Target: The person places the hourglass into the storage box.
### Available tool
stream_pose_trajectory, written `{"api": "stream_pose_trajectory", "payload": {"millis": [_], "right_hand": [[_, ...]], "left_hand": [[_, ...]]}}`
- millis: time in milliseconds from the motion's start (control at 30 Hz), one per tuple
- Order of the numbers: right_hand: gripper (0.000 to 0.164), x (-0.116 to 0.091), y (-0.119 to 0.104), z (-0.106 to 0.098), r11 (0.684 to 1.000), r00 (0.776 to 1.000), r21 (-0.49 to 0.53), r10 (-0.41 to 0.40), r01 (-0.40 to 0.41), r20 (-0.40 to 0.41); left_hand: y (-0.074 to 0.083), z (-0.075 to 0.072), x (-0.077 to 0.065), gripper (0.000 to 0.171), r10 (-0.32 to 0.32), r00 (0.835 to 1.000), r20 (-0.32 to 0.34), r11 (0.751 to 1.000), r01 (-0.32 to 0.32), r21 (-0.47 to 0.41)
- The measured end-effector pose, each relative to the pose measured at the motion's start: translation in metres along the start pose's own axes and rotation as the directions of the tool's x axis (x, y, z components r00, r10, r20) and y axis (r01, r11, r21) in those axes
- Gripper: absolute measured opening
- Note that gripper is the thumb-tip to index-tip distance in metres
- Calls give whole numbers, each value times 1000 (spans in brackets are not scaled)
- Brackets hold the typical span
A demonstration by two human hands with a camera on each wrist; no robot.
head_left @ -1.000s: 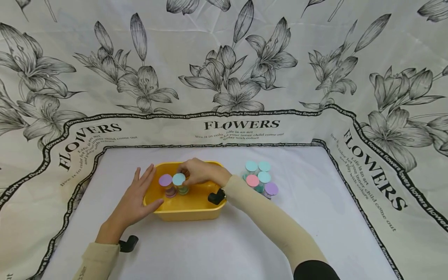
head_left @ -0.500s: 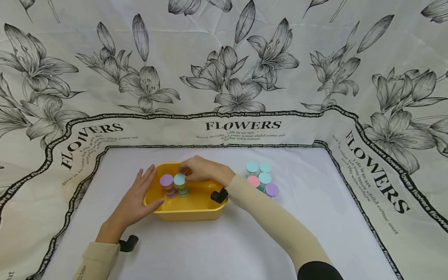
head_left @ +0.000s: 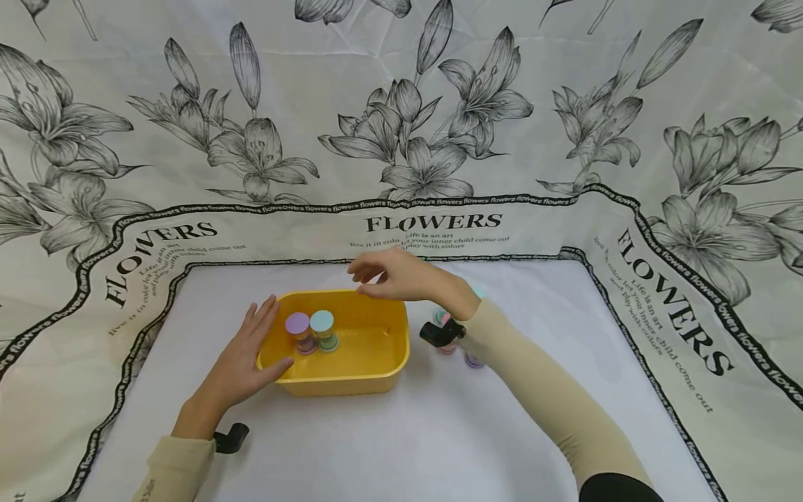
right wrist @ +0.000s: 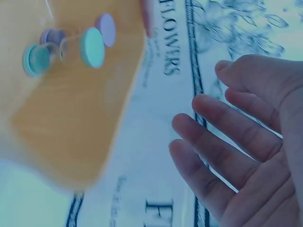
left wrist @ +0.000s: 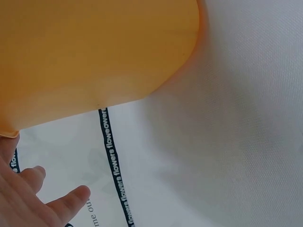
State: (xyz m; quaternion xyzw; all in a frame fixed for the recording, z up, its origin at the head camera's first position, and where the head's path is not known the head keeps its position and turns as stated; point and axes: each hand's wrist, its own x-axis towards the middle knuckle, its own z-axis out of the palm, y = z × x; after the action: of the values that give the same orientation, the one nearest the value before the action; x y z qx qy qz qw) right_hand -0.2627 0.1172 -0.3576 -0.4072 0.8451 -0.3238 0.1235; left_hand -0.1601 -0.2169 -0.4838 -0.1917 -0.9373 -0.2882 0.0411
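Two sand timers stand upright side by side in the left part of a yellow plastic tub [head_left: 370, 341]. One is a purple-capped sand timer [head_left: 297, 323], the other a light-blue-capped sand timer [head_left: 323, 321]. My left hand [head_left: 241, 355] rests at the tub's left rim, fingers fairly straight and thumb spread over the front rim. In the left wrist view, its fingers lie along the tub's outer wall [left wrist: 94, 56]. My right hand [head_left: 404, 275] is raised over the tub's back right corner. Its fingers are loosely bent with nothing between them, as the right wrist view also shows.
More sand timers [head_left: 475, 360] stand on the white cloth right of the tub, mostly hidden behind my right wrist and its black camera mount [head_left: 442, 333]. A flower-printed cloth [head_left: 433, 160] rises behind the table.
My right hand has let go of the light-blue-capped sand timer and moved up and right, out of the tub. The timer stays beside the purple-capped one. My left hand has kept its place.
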Motion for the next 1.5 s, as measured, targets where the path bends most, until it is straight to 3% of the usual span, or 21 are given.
{"api": "stream_pose_trajectory", "payload": {"millis": [267,600,1000,1300,1500], "right_hand": [[47,-56,17,-30,995,980,-39,79,-87,-184],[69,-118,45,-35,978,936,10,202,-208,-287],[84,-178,69,-12,942,852,103,334,-321,-403],[79,-210,98,27,892,817,199,451,-405,-360],[76,-222,105,46,862,804,274,500,-427,-322]], "left_hand": [[-1,-1,1,100,4,1000,7,1000,-4,-2],[-1,-2,-1,99,-9,1000,24,1000,10,-11],[-2,-1,-2,98,-4,1000,19,1000,5,-22],[-2,-1,-2,99,-5,1000,13,1000,5,-10],[-3,-1,-1,99,-3,1000,11,1000,3,-2]]}}
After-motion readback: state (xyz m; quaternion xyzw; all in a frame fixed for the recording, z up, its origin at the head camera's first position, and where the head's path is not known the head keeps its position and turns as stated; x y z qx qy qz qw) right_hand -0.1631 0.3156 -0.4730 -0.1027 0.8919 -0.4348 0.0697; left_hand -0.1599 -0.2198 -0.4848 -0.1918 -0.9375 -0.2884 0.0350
